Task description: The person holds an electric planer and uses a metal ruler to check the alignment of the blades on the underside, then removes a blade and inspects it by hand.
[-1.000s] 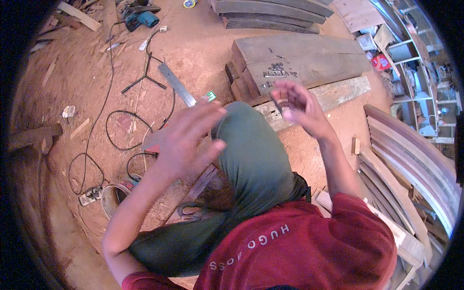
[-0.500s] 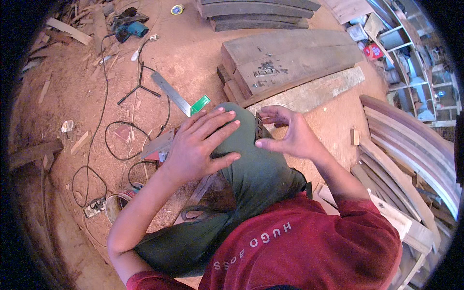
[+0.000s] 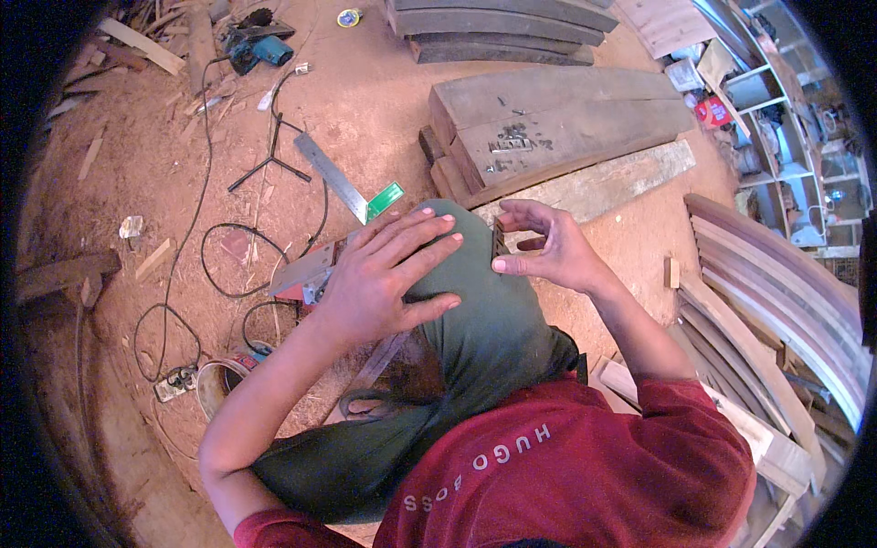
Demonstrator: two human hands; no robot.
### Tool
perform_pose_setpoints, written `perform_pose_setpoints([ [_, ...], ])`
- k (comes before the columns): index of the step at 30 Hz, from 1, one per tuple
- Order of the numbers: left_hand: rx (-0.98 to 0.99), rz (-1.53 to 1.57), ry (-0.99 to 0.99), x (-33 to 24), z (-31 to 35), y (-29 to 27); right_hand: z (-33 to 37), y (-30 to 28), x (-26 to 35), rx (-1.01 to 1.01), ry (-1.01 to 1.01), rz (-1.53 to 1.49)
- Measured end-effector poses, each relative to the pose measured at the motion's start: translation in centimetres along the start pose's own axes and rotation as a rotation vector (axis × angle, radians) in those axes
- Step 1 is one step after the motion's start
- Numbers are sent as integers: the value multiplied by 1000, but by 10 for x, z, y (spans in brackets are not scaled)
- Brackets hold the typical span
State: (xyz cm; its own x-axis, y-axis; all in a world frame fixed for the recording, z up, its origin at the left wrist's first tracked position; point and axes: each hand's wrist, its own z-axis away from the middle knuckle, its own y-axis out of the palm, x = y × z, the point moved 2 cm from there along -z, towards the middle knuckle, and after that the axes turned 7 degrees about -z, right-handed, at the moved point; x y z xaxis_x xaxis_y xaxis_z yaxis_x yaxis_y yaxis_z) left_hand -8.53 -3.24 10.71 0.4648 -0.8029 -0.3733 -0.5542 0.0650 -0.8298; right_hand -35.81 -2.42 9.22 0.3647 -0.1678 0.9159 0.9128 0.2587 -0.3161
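Observation:
My left hand (image 3: 379,279) lies on my raised knee in green trousers (image 3: 475,320), its fingers stretched and spread, holding nothing. At the right side of the knee, my right hand (image 3: 554,247) grips a small dark slotted piece (image 3: 498,242) between thumb and fingers. The piece stands nearly edge-on, so its exact kind is unclear. Beyond the knee, a thick wooden block (image 3: 585,114) carries a similar slotted piece (image 3: 513,144) and small dark bits. A try square (image 3: 333,173) with a green handle lies just past my left hand.
A teal circular saw (image 3: 260,50) and its cord lie at the far left. A black three-armed wrench (image 3: 272,157) is on the dusty floor. Near my left forearm stand a bucket (image 3: 212,388) and a power strip (image 3: 175,384). Curved timbers (image 3: 776,292) and shelves (image 3: 776,128) line the right.
The whole view has shifted slightly, with the floor things now a little lower and further right. The slotted piece in my right hand has turned more edge-on. My left hand stays on the knee.

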Motion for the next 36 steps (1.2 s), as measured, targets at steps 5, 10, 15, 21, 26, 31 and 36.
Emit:
perform_pose_setpoints([
  [5, 11, -5, -16, 0, 2, -1, -13, -6, -13, 53, 40, -112],
  [10, 6, 13, -7, -3, 2, 0, 25, 9, 26, 59, -245, -41],
  [15, 18, 4, -1, 0, 3, -1, 29, 27, 44, 3, -331, 266],
  [21, -4, -5, 15, 2, 1, 2, -9, -3, 6, 117, 29, 75],
  [26, 23, -13, 10, -1, 4, -1, -18, -3, -12, 100, -40, -166],
  [31, 30, -14, 0, 2, 8, -2, 19, 36, -7, -67, -315, -336],
  [36, 31, -18, -9, 1, 9, 2, 48, 42, -4, -146, -486, 211],
])
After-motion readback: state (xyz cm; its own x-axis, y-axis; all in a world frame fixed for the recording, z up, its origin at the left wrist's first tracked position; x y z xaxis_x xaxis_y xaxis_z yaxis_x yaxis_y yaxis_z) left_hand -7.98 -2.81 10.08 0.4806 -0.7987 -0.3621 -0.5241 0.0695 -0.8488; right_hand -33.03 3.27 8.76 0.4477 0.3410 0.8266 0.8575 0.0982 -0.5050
